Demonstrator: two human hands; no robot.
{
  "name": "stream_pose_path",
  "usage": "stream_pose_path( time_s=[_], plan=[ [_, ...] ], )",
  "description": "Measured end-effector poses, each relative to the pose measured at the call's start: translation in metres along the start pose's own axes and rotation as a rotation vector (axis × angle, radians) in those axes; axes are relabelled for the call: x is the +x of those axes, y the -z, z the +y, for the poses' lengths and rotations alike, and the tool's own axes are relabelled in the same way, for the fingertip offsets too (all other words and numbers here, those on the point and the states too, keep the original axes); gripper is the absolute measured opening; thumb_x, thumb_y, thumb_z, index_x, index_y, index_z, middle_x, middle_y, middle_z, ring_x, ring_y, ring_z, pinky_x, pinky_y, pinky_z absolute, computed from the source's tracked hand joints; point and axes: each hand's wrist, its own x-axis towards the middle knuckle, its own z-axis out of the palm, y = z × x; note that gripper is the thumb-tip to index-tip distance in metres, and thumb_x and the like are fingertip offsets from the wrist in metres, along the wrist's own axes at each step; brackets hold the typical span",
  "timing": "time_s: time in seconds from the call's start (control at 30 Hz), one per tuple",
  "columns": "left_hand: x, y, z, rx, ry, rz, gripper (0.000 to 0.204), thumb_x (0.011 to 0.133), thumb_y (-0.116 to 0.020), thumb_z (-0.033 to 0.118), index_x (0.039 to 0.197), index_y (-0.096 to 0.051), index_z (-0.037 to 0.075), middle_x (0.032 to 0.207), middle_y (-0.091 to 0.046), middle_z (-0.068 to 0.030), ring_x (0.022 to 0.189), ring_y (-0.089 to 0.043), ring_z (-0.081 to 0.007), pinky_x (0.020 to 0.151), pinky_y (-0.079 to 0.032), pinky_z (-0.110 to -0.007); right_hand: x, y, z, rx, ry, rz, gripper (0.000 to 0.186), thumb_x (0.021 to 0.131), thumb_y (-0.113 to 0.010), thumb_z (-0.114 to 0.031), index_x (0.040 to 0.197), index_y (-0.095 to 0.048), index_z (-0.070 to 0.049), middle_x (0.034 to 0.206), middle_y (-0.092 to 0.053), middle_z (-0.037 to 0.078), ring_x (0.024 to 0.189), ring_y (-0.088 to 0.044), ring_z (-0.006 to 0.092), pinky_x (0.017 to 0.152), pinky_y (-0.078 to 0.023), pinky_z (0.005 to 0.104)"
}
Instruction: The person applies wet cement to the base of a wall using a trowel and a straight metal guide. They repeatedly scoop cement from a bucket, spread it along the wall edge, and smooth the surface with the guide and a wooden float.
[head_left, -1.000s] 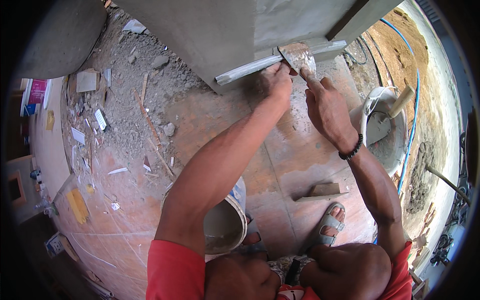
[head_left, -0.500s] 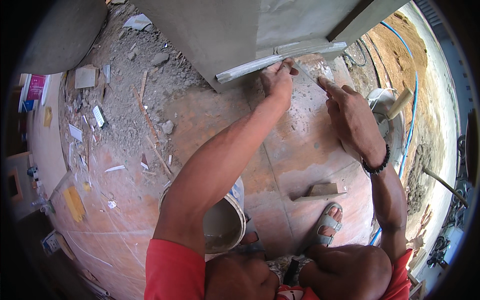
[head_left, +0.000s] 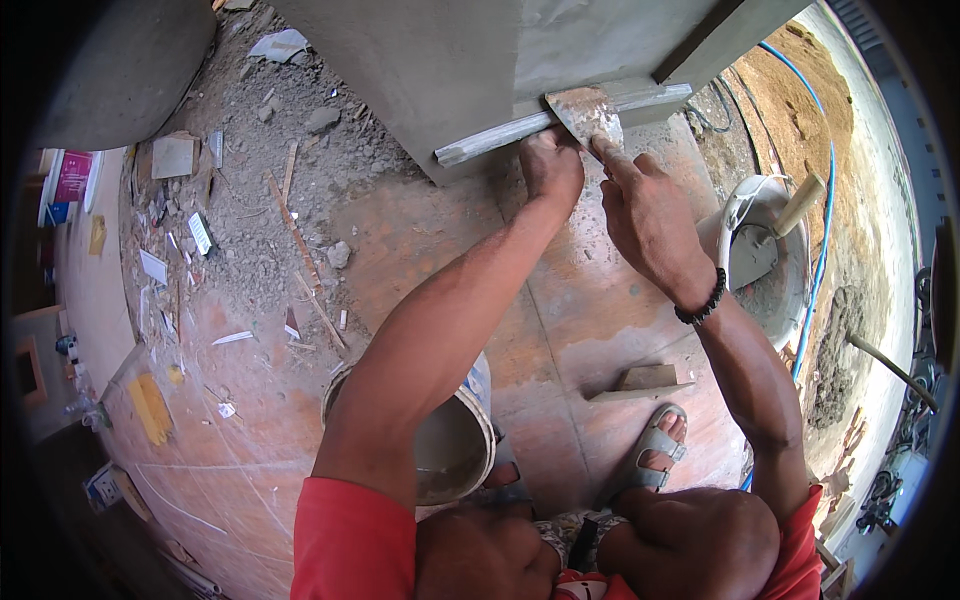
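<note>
A pale, mortar-smeared strip (head_left: 490,139) lies along the bottom edge of a grey plastered wall block (head_left: 430,75). My left hand (head_left: 553,172) is closed at the strip's lower edge near its middle, its fingertips partly hidden. In my right hand (head_left: 655,225) is a flat-bladed trowel (head_left: 587,108), index finger stretched along it. Its wide, stained blade rests over the strip and the foot of the wall, just right of my left hand. The trowel's handle is hidden in my palm.
To my right stands a white bucket (head_left: 728,225) holding mortar and a wooden-handled tool (head_left: 800,206). Another bucket (head_left: 487,430) sits below my left forearm. A float (head_left: 645,380) lies by my foot. Rubble (head_left: 320,120) covers the left; a blue hose (head_left: 832,190) runs right.
My right hand has moved left and the trowel blade has swung up onto the strip and wall. My left hand stays at the strip, its thumb now tucked in.
</note>
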Motion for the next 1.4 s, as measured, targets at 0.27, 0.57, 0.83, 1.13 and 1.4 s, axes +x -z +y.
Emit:
stream_pose_path(
  time_s=[0.27, 0.57, 0.83, 1.13, 1.4],
  plan=[
    [0.006, 0.000, -0.011, 0.143, -0.094, -0.040, 0.016, 0.076, -0.056, 0.004, 0.082, -0.069, -0.004, 0.081, -0.068, -0.0217, 0.077, -0.067, -0.0331, 0.069, -0.049, -0.040, 0.007, 0.001, -0.002, -0.096, 0.017, -0.104, 0.045, 0.083, -0.051, -0.004, 0.127, -0.052, -0.005, 0.082, -0.058, 0.024, 0.070, -0.062, 0.0414, 0.066, -0.051, 0.0473],
    [0.007, 0.004, -0.016, 0.134, -0.122, -0.009, 0.016, 0.082, -0.060, 0.011, 0.083, -0.070, -0.001, 0.071, -0.068, -0.0146, 0.070, -0.066, -0.0240, 0.068, -0.049, -0.035, -0.008, 0.047, -0.001, -0.014, 0.053, -0.184, 0.040, 0.083, -0.052, -0.004, 0.123, -0.057, -0.004, 0.082, -0.060, 0.024, 0.075, -0.062, 0.0401, 0.071, -0.049, 0.0473],
    [0.001, 0.000, 0.003, 0.081, 0.055, -0.048, 0.027, 0.090, -0.063, 0.022, 0.076, -0.070, -0.001, 0.065, -0.056, 0.0015, 0.061, -0.044, -0.0067, 0.054, -0.037, -0.027, 0.000, 0.012, 0.040, -0.024, 0.018, 0.011, 0.043, 0.086, -0.054, -0.008, 0.129, -0.054, -0.013, 0.086, -0.058, 0.020, 0.074, -0.062, 0.0391, 0.069, -0.050, 0.0464],
    [0.000, 0.001, 0.008, 0.095, 0.152, -0.055, 0.030, 0.089, -0.060, 0.021, 0.074, -0.069, -0.004, 0.065, -0.064, -0.0078, 0.064, -0.057, -0.0155, 0.067, -0.047, -0.031, 0.007, -0.003, 0.047, -0.005, 0.045, -0.002, 0.045, 0.087, -0.053, -0.008, 0.132, -0.050, -0.012, 0.085, -0.057, 0.021, 0.073, -0.061, 0.0394, 0.066, -0.050, 0.0468],
    [-0.002, -0.005, 0.010, -0.046, 0.115, -0.038, 0.028, 0.092, -0.056, 0.018, 0.083, -0.069, -0.005, 0.065, -0.064, -0.0050, 0.064, -0.057, -0.0114, 0.062, -0.045, -0.030, 0.008, -0.001, 0.042, -0.030, 0.029, -0.010, 0.045, 0.085, -0.053, -0.006, 0.130, -0.051, -0.009, 0.082, -0.058, 0.021, 0.072, -0.061, 0.0396, 0.067, -0.050, 0.0468]
  ],
)
